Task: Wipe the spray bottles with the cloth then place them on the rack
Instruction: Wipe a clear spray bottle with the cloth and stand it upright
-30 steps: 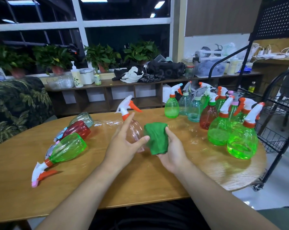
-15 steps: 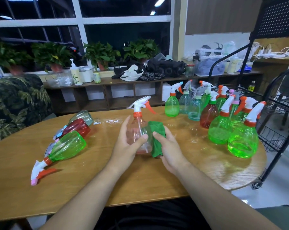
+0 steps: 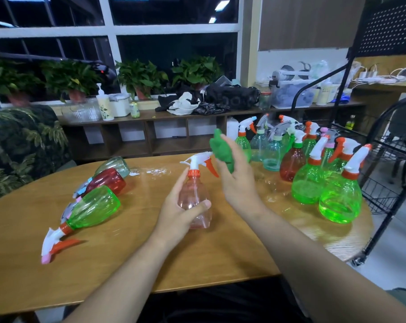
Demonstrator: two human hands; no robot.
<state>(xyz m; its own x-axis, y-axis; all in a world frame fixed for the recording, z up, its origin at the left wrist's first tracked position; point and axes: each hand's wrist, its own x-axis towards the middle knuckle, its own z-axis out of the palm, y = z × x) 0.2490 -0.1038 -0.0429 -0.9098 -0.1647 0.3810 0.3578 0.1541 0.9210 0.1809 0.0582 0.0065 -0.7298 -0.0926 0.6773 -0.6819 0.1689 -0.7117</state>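
My left hand (image 3: 176,215) curls its fingers round the belly of the pink bottle (image 3: 195,194), holding it upright at the worktop (image 3: 220,252) so its trigger head is free. My right hand (image 3: 237,183) pinches the green cloth (image 3: 220,148) beside that head, ready, I judge, to wipe it. The rack (image 3: 388,190) is on my right, past a crowd of standing bottles (image 3: 306,183) I must reach around; lying bottles (image 3: 95,206) wait on my left

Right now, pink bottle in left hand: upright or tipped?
Upright. The pink bottle has its trigger head on top, base down; left hand grips its body. Cannot tell if it touches the table.
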